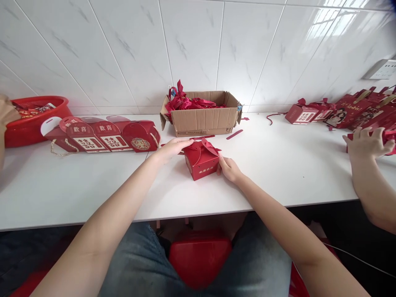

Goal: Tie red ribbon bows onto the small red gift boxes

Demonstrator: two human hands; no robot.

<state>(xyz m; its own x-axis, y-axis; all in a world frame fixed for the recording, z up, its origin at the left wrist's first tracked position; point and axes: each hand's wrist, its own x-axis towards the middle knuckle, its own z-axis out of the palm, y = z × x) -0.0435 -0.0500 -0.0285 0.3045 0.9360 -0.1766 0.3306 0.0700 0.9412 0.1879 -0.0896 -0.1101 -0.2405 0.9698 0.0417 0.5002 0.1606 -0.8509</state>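
A small red gift box with gold characters on its front and folded petal flaps on top stands on the white table before me. My left hand holds it at the upper left, with the fingers reaching along the top edge near a red ribbon. On the right side, my right hand grips the box, thumb near the upper corner and fingers low on the side. Just behind it sits an open cardboard box filled with red ribbons.
Left stand several red gift boxes with rope handles and a red basin of packets. Ribbon strips lie by the carton. At right are small red boxes, red gift bags and another person's hand. Tiled wall behind.
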